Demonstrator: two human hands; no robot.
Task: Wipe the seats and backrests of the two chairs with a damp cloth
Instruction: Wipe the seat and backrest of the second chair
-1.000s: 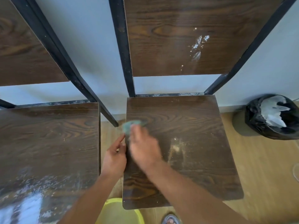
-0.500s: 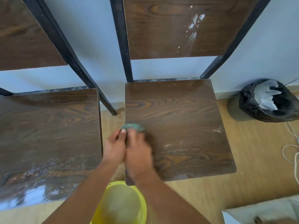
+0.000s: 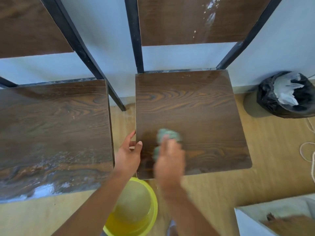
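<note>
Wooden floor below; my right hand (image 3: pixel 170 160) presses the cloth (image 3: pixel 167 136) on the right seat (image 3: pixel 196 108), left hand (image 3: pixel 128 155) pinching its edge; next, I judge, the spotted backrest (image 3: pixel 187 21).

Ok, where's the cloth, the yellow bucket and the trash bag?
cloth (image 3: pixel 167 135), head view, its bunched middle.
yellow bucket (image 3: pixel 154 217), head view, its right rim.
trash bag (image 3: pixel 267 99), head view, its black left side.

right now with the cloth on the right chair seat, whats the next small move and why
Probably sweep the cloth under the right hand toward the seat's right front part, where pale smears show, while the left hand steadies the seat's left edge. The backrest has white streaks too, so it likely comes later.
</note>
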